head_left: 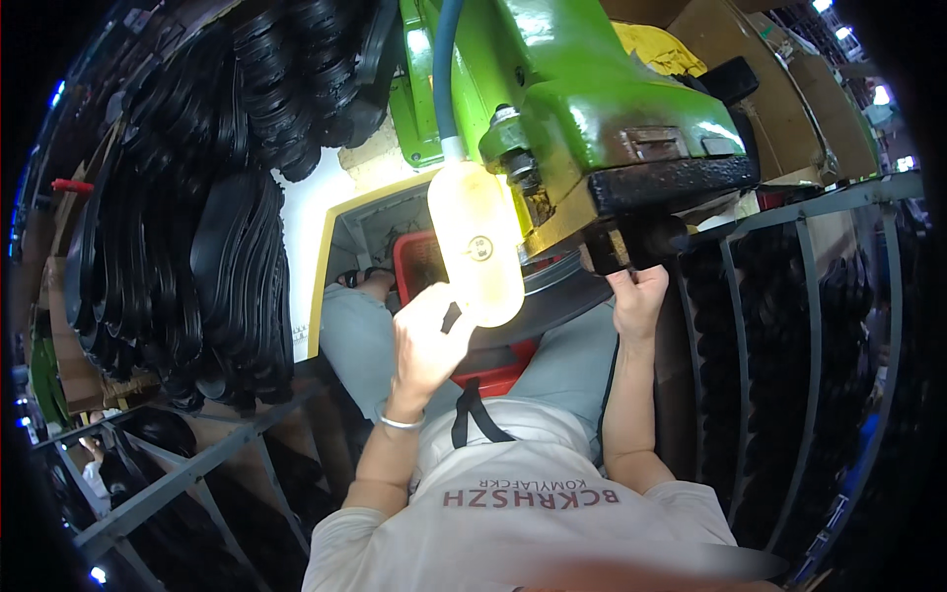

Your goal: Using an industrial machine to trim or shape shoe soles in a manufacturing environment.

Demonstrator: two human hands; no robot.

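Head view, left fingers (432, 304) by oval lamp (477, 212), right fingers (648, 281) by glossy machine (602, 116), grips unclear

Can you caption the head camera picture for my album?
Left hand at a bright pale-yellow oval, right hand by a green machine, black shoe soles stacked.

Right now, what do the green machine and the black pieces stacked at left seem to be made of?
Green machine: probably metal with glossy paint, since bright highlights lie across it. Black pieces: perhaps rubber or plastic, with a satin sheen along thin edges; which is unclear.
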